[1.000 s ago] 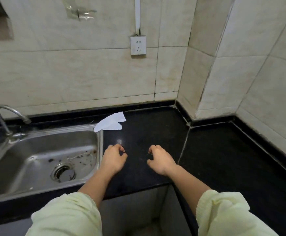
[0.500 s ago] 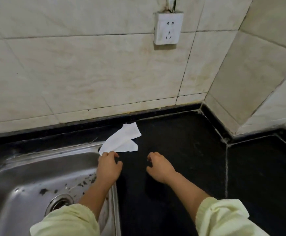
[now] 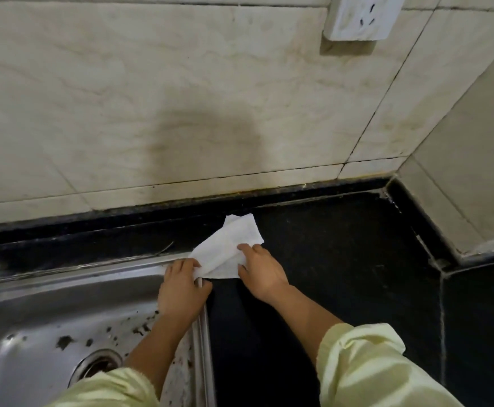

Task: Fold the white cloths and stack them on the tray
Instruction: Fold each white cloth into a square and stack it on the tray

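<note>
Pretty much square one here, tbh. One white cloth [image 3: 228, 245] is being handled on the black counter [image 3: 342, 259], right by the sink [image 3: 63, 289] corner, and it's looking rumpled rather than folded. Its near-left corner is being pinched by the left hand [image 3: 181, 289], fingers curled. Its right edge is seemingly being nipped between finger and thumb of the right hand [image 3: 263, 273]. No tray or stack is being shown, so basically everything's left.
</note>
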